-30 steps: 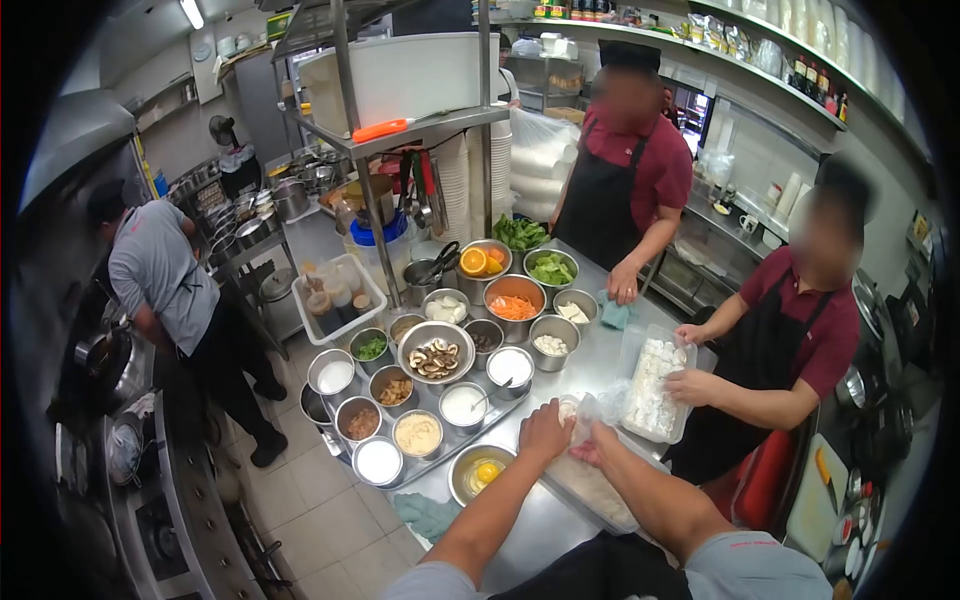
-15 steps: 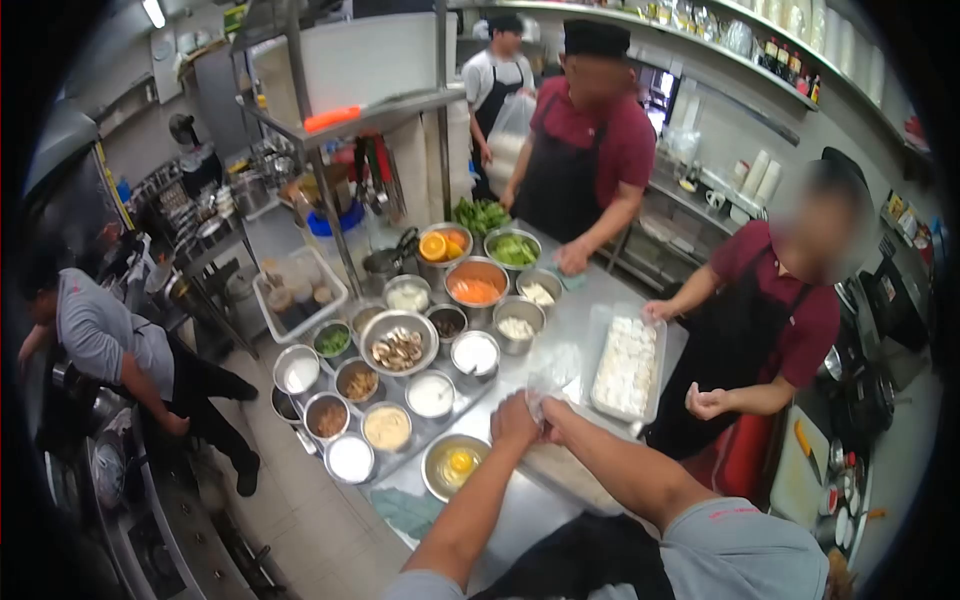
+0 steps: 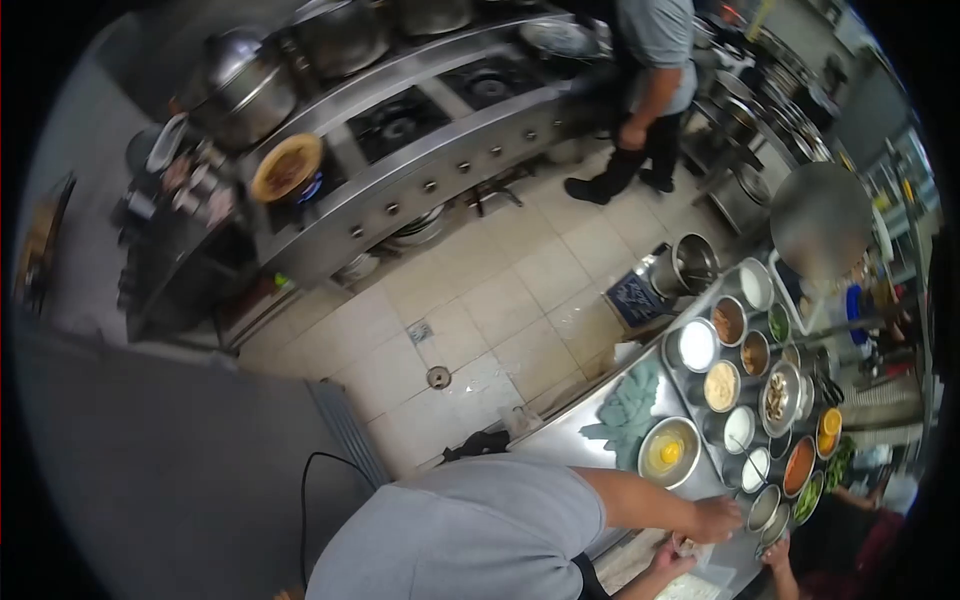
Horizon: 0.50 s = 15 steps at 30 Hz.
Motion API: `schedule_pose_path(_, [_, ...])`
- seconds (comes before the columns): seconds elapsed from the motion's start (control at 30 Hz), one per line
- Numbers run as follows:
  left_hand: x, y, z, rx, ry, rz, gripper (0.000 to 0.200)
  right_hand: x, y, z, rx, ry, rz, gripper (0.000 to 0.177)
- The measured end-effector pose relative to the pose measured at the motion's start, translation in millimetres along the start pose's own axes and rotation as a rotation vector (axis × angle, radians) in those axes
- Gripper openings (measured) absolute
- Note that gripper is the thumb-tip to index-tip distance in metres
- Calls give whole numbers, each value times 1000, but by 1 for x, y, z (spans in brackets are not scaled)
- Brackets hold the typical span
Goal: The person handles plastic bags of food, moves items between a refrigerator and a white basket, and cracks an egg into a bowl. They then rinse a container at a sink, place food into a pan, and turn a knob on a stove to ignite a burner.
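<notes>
At the lower right, my left hand point(image 3: 716, 519) is closed, fingers curled, over the steel table point(image 3: 590, 450). My right hand point(image 3: 670, 560) is just below it, closed around pale, see-through plastic point(image 3: 684, 544) between the two hands. Their fingertips are partly hidden. A steel bowl with a cracked egg point(image 3: 669, 453) stands beside my left forearm. Past it, a green cloth point(image 3: 628, 415) lies crumpled. Close to my left hand are a bowl of white stuff point(image 3: 755, 469) and another bowl of white stuff point(image 3: 739, 427).
Several ingredient bowls crowd the table, among them sliced mushrooms point(image 3: 780, 397) and an orange shredded food point(image 3: 799, 467). A co-worker's hand point(image 3: 776, 556) is near them. Across the tiled floor point(image 3: 480, 330), a pan point(image 3: 287, 168) sits over a lit burner. Another person point(image 3: 655, 90) stands by the stove.
My view has swung left, bringing the stove and floor into sight and shifting the table to the lower right. Both hands stay close together at the plastic.
</notes>
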State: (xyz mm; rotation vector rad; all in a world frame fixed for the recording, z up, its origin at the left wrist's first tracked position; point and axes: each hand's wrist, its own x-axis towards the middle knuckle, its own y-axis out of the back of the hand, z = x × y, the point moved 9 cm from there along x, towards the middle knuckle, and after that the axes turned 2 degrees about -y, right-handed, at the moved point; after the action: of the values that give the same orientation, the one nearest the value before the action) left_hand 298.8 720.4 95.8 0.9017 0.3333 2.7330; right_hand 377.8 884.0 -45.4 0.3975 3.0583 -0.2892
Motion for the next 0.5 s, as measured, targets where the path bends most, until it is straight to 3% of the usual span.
schedule_pose_path(0.03, [2,0,14,27,-52,9,34,-1,-4,-5,-286,232,-225,42])
schedule_pose_path(0.1, [-10,18,39,32,39,59,35,-22,16,-21,47,-180,107,24])
schedule_pose_path(0.13, [-18,24,46,3,119,101,36,-33,11,-28,45,-194,72,24])
schedule_pose_path(0.2, [-38,17,51,-21,198,98,38,-61,-3,-90,-590,426,35,26])
schedule_pose_path(0.27, [-60,31,52,-44,273,105,39,-70,-5,-85,-592,315,22,24])
schedule_pose_path(0.33, [-106,82,113,-181,-131,-38,30,-72,-1,-75,-579,203,-14,21])
schedule_pose_path(0.37, [-139,121,131,-386,-23,-196,25,-71,3,-76,-613,185,-47,20])
schedule_pose_path(0.4, [-184,164,125,-368,88,-211,22,-68,6,-79,-648,173,-75,20])
schedule_pose_path(0.43, [-250,191,83,-485,351,-271,23,-67,11,-84,-666,172,-91,19])
schedule_pose_path(0.47, [-315,267,64,-418,351,-6,20,-66,15,-94,-698,178,-108,18])
schedule_pose_path(0.5, [-405,328,32,-733,886,516,14,-66,15,-94,-712,177,-120,18])
